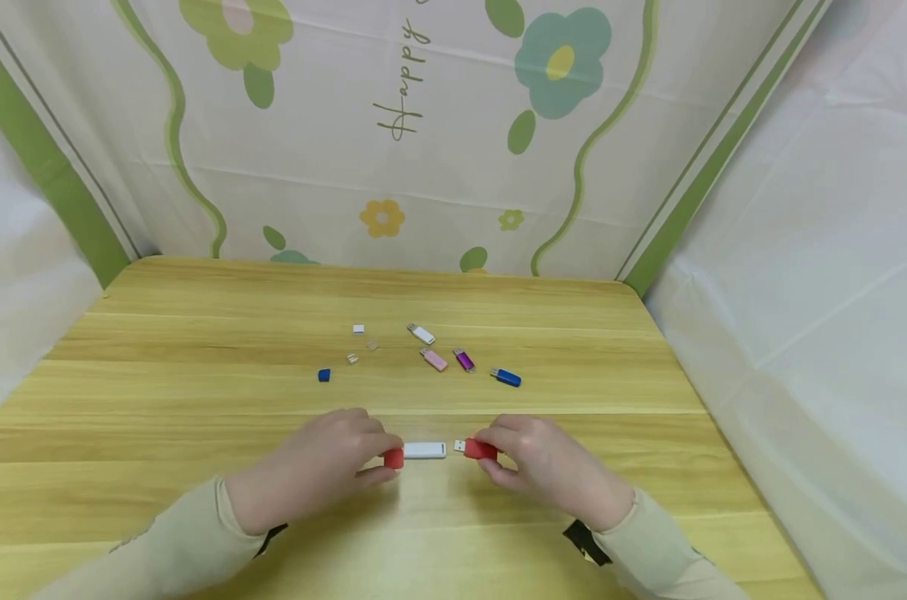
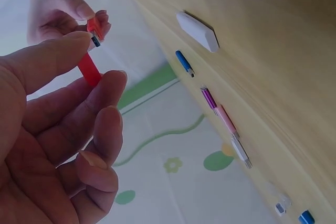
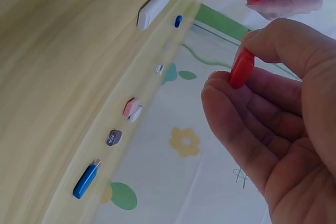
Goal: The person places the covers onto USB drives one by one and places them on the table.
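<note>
Between thumb and fingers my left hand [image 1: 318,467] pinches a small red cap [image 1: 393,458], also plain in the left wrist view. My right hand [image 1: 547,462] pinches a red USB flash drive [image 1: 481,450] by its body. Its bare metal plug [image 1: 459,446] points left, toward the cap, with a gap between them. On the table a white stick-shaped flash drive [image 1: 426,450] lies beyond the two hands, seen between them from the head. In the right wrist view the red drive [image 3: 242,69] is held clear of the table, its plug hidden.
Farther back on the wooden table [image 1: 198,358] lie uncapped flash drives: white [image 1: 422,334], pink [image 1: 434,359], purple [image 1: 464,360] and blue [image 1: 507,377]. To their left are a blue cap [image 1: 324,375] and several small white or clear caps [image 1: 358,329]. A flowered curtain [image 1: 453,167] hangs behind.
</note>
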`<state>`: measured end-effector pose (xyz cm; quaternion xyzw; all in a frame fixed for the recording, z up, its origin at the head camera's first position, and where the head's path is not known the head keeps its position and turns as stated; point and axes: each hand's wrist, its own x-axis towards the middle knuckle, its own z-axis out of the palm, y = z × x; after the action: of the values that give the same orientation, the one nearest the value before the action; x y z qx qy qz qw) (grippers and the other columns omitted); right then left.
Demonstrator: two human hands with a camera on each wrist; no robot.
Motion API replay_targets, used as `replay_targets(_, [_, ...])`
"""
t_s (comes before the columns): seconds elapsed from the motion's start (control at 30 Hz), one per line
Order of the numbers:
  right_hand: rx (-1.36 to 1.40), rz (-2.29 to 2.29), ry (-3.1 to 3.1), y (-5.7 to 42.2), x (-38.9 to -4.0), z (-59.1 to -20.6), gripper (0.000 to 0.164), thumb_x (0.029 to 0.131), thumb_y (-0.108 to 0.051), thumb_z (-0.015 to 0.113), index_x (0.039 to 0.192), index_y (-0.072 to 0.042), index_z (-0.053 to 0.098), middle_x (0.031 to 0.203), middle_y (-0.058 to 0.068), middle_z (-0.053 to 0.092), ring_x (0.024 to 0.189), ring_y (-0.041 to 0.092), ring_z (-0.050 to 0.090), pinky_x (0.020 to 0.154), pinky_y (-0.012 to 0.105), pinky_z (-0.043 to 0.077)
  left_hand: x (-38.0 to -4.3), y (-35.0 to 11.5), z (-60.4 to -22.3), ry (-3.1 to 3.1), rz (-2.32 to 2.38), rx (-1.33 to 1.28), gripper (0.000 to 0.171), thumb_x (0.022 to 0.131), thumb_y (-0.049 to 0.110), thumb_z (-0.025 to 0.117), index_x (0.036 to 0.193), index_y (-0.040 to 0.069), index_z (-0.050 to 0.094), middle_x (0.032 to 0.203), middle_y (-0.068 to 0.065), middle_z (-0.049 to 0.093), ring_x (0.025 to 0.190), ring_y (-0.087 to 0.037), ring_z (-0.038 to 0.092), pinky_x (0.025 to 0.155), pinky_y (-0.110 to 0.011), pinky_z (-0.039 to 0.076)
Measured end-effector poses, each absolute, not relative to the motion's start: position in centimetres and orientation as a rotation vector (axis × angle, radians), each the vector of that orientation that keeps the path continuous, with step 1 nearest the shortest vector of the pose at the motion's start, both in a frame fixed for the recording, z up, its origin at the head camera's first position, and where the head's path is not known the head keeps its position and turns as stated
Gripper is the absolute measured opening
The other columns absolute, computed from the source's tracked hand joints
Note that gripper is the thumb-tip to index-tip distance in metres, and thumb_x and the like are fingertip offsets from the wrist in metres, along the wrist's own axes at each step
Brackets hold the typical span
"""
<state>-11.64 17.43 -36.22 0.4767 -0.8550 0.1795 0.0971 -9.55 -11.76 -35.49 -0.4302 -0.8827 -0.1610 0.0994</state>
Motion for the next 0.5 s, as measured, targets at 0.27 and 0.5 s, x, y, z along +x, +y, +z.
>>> replay_targets(0.27, [1.441, 0.532, -2.495, 16.91, -11.29, -36.08, 0.015, 0.081, -0.009, 0.081, 0.094, -0.009, 0.075, 0.083, -0.006, 0.067, 0.068, 0.0, 0.052, 0.063, 0.006, 0.044, -9.18, -11.54, -35.41, -2.541, -0.468, -1.295, 0.016, 0.081, 0.022, 0.083, 0.088, 0.013, 0.072, 0.076, 0.011, 0.062, 0.066, -0.005, 0.047, 0.06, -0.018, 0.044])
replay_targets(0.5, [1.47, 0.517, -2.452, 16.41, -10.88, -35.72, 0.014, 0.08, -0.009, 0.082, 0.092, -0.009, 0.073, 0.082, -0.006, 0.066, 0.066, 0.001, 0.053, 0.062, 0.006, 0.043, -9.05, -11.37, -35.18, -2.583, -0.481, -1.283, 0.018, 0.081, 0.023, 0.084, 0.091, 0.012, 0.074, 0.078, 0.01, 0.065, 0.067, -0.006, 0.047, 0.061, -0.019, 0.045])
